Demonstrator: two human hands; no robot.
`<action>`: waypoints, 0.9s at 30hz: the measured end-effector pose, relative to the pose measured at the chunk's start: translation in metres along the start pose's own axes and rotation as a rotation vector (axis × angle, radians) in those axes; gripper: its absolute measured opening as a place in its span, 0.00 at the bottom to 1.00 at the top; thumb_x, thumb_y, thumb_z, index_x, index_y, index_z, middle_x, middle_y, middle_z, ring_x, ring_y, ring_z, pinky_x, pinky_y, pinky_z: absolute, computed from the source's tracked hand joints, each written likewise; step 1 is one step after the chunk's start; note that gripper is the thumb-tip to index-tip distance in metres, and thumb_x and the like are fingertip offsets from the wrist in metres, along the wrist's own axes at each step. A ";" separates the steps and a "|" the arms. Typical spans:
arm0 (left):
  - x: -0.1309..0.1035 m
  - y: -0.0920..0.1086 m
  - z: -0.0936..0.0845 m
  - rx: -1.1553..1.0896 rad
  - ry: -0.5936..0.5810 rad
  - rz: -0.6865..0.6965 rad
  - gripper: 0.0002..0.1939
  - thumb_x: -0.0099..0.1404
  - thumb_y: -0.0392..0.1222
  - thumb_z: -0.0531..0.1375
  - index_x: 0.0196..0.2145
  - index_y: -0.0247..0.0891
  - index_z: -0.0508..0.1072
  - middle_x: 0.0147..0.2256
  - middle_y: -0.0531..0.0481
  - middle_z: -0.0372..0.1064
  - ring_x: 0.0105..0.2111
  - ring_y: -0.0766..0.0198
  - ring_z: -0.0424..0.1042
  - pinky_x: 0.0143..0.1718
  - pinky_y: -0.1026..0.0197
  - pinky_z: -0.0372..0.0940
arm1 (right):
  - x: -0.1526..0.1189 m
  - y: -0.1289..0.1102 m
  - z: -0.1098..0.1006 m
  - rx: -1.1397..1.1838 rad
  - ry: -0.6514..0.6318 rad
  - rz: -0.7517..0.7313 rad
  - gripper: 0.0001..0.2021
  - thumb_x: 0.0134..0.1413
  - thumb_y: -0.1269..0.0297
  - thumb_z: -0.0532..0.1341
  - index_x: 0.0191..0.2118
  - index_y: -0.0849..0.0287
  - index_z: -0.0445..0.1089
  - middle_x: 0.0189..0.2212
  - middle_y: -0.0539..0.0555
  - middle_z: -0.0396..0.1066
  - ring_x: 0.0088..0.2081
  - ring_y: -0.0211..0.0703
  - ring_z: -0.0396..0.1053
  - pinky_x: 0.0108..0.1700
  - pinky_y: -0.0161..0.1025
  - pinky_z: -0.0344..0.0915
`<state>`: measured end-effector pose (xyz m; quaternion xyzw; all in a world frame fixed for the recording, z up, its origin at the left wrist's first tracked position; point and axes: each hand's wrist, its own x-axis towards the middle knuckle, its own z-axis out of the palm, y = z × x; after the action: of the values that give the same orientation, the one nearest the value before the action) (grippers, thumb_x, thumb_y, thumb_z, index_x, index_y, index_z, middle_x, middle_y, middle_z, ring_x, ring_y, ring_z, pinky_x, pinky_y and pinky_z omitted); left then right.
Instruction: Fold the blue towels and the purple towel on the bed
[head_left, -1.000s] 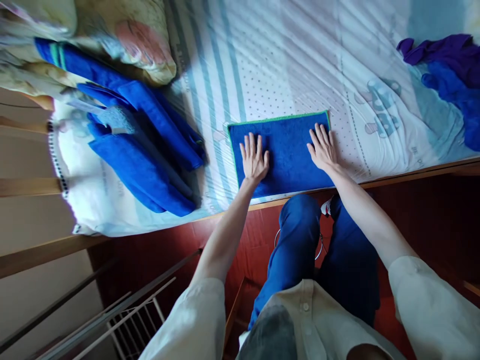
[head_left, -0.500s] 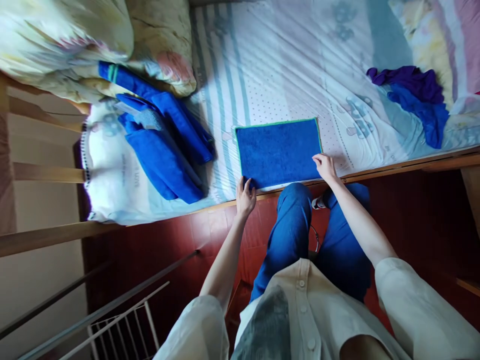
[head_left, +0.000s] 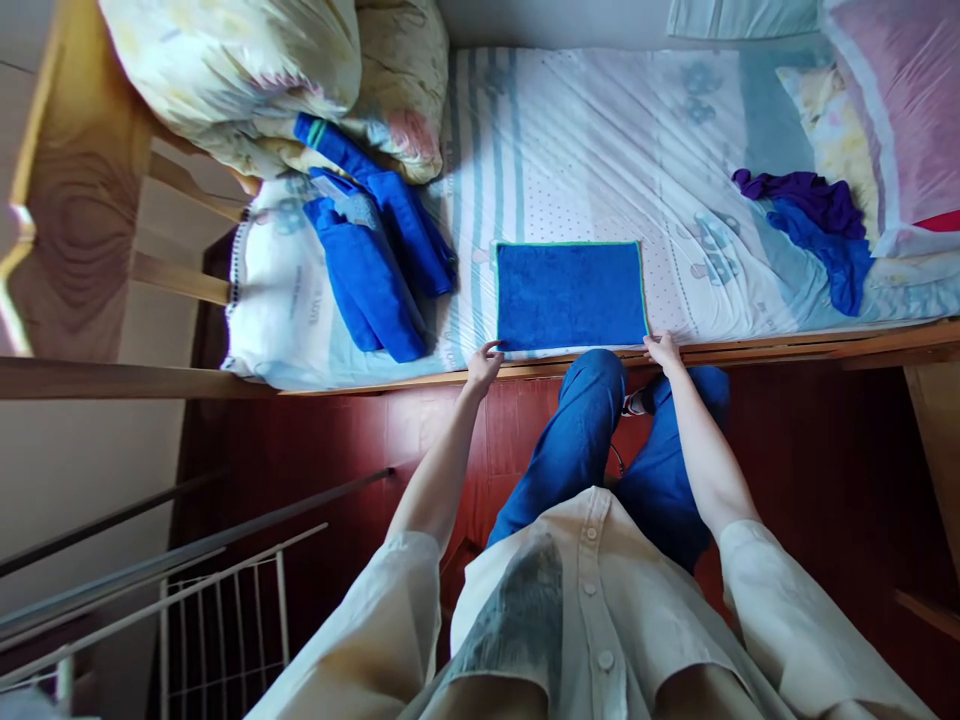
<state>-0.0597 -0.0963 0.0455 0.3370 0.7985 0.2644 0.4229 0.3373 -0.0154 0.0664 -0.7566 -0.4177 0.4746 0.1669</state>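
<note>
A blue towel [head_left: 570, 296] with thin green edging lies flat in a rectangle at the near side of the bed. At its near left corner, my left hand [head_left: 484, 366] pinches the edge between thumb and fingers. My right hand [head_left: 663, 351] grips the near right corner in the same way. Further left on the sheet, several blue towels [head_left: 367, 275] with green stripes lie in a loose, folded heap.
A purple cloth [head_left: 814, 205] and a crumpled blue cloth [head_left: 825, 255] lie on the right of the bed [head_left: 600, 140], near a pink pillow [head_left: 892, 120]. A bundled quilt [head_left: 240, 80] sits back left. A white metal rack [head_left: 225, 620] stands on the floor, lower left.
Both hands have shifted to the near corners of the towel, the right one down from the side edge. The towel's near edge now lies straighter. The camera view has shifted.
</note>
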 end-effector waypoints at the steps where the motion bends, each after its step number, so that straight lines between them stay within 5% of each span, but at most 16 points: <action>1: 0.002 0.001 0.001 -0.023 -0.005 -0.014 0.30 0.54 0.42 0.59 0.55 0.35 0.78 0.32 0.47 0.78 0.36 0.57 0.76 0.44 0.56 0.70 | 0.001 -0.003 0.002 0.102 -0.008 0.096 0.10 0.65 0.60 0.66 0.46 0.55 0.67 0.34 0.55 0.79 0.31 0.41 0.77 0.37 0.38 0.76; 4: 0.006 0.004 0.003 -0.102 -0.029 -0.062 0.31 0.52 0.43 0.60 0.54 0.33 0.78 0.30 0.48 0.77 0.35 0.59 0.76 0.42 0.58 0.70 | 0.005 -0.012 0.008 0.235 0.005 0.273 0.12 0.64 0.61 0.68 0.42 0.55 0.63 0.28 0.48 0.76 0.23 0.33 0.71 0.28 0.30 0.69; 12: 0.014 0.006 0.001 -0.169 0.024 -0.010 0.28 0.50 0.45 0.63 0.48 0.32 0.80 0.26 0.51 0.73 0.34 0.60 0.74 0.40 0.58 0.70 | 0.014 -0.019 0.015 0.304 0.087 0.298 0.11 0.62 0.71 0.66 0.37 0.55 0.61 0.21 0.43 0.69 0.18 0.29 0.64 0.20 0.25 0.58; 20: 0.030 0.011 -0.007 -0.069 0.090 0.109 0.20 0.49 0.45 0.66 0.40 0.35 0.81 0.29 0.51 0.75 0.33 0.61 0.74 0.36 0.62 0.65 | 0.017 -0.024 0.015 0.496 0.097 0.119 0.03 0.59 0.72 0.64 0.37 0.58 0.71 0.26 0.47 0.74 0.23 0.29 0.67 0.22 0.25 0.58; 27: 0.054 0.021 -0.004 -0.011 0.200 0.171 0.10 0.51 0.43 0.68 0.32 0.38 0.78 0.29 0.52 0.71 0.33 0.59 0.72 0.39 0.59 0.66 | 0.030 -0.010 0.019 0.394 0.073 -0.165 0.20 0.37 0.70 0.74 0.43 0.61 0.78 0.32 0.52 0.79 0.36 0.43 0.77 0.41 0.37 0.73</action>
<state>-0.0784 -0.0427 0.0356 0.3735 0.8036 0.3363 0.3187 0.3221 0.0111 0.0461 -0.6892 -0.3710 0.5040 0.3651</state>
